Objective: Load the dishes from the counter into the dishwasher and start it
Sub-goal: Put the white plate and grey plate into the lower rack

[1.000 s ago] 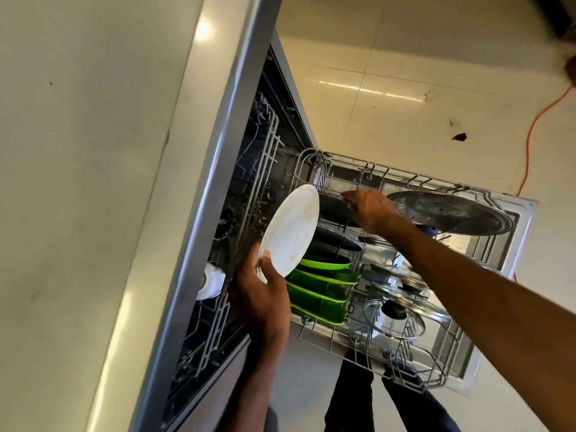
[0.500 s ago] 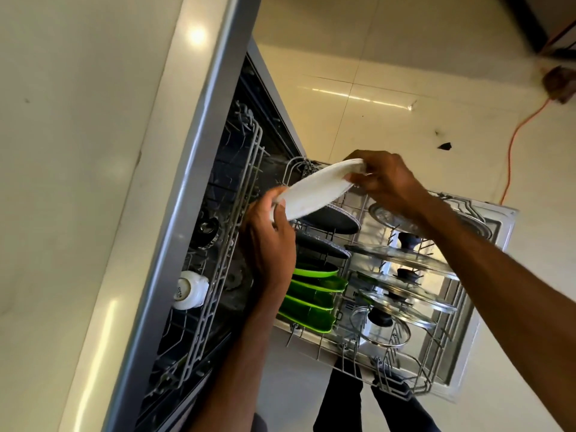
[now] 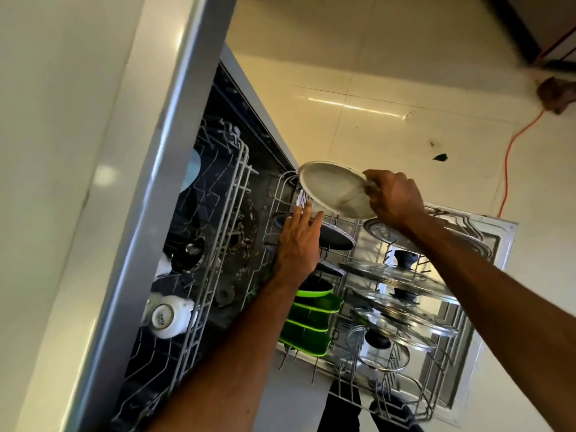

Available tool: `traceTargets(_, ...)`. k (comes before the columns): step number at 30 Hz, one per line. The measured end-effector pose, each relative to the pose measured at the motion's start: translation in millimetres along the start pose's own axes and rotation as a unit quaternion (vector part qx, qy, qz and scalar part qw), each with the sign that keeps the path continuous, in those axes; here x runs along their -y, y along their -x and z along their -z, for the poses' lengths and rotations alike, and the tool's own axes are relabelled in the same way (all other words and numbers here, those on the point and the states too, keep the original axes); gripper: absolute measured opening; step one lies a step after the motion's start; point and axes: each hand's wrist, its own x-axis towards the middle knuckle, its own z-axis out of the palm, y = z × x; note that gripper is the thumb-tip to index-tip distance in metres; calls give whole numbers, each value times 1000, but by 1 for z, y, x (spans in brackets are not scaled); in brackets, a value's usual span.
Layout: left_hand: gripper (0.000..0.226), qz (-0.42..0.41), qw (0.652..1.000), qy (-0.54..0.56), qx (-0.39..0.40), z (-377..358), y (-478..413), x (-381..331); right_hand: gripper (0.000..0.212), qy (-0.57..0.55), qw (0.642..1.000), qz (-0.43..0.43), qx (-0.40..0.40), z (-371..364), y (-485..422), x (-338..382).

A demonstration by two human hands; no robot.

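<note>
Landmark: we're going off the lower rack (image 3: pixel 433 400), pulled out of the dishwasher.
White plate (image 3: pixel 335 190): hanging tilted above the rack's far end, not in any slot.
Right grip (image 3: pixel 394 198): pinching that plate by its rim.
Left grip (image 3: pixel 299 241): fingers straight, holding nothing, over a dark plate (image 3: pixel 338 240) standing in the rack; can't tell if it touches.
Green plates (image 3: pixel 308 335): rack's near-left rows.
Glass lids (image 3: pixel 402 279): rack's right side.

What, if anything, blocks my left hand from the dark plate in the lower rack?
Likely nothing, so probably yes: the left hand is open and empty right beside the dark plate, and the right hand holds the white plate clear of it.
</note>
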Motion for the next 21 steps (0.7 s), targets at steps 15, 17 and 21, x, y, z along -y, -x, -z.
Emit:
traceTargets(15, 103, 53, 996, 72, -2, -29, 52, 14, 28, 4, 996, 71, 51, -34, -9, 36)
traceTargets(17, 105, 62, 995, 80, -4, -29, 53, 14, 27, 12, 996, 67, 62, -38, -9, 39)
traceTargets(21, 103, 73, 992, 98, -1, -30, 53, 14, 29, 8, 995, 50, 85, -47, -8, 43)
